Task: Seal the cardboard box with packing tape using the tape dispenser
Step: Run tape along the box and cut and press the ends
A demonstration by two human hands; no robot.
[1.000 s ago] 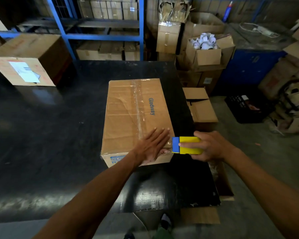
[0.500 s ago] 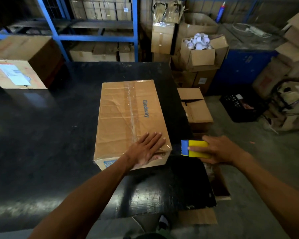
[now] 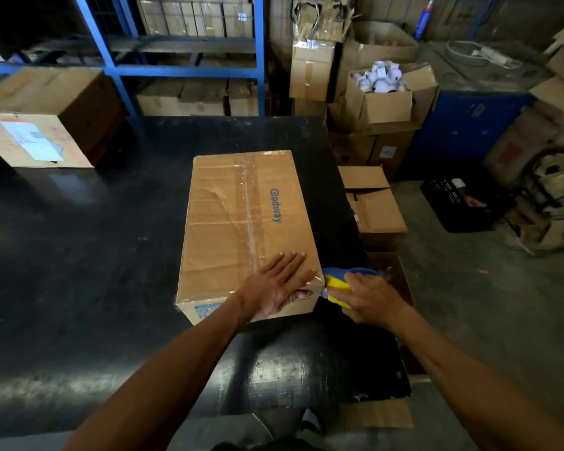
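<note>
— Left hand [image 3: 279,284] is spread flat, palm down on the near right corner of the cardboard box [image 3: 241,222], gripping nothing. Right hand [image 3: 370,296] is closed around the yellow and blue tape dispenser [image 3: 337,283], held just beside that corner.

— And the surroundings?

— Dark, glossy tabletop [image 3: 79,255], with a labelled carton [image 3: 43,115] at its far left. Blue shelving [image 3: 183,70] stands behind, and an open carton of white rolls [image 3: 383,92] to the right.

— The box itself?

— Brown, creased, clear tape along its top seam, "Glodway" printed in blue.
</note>
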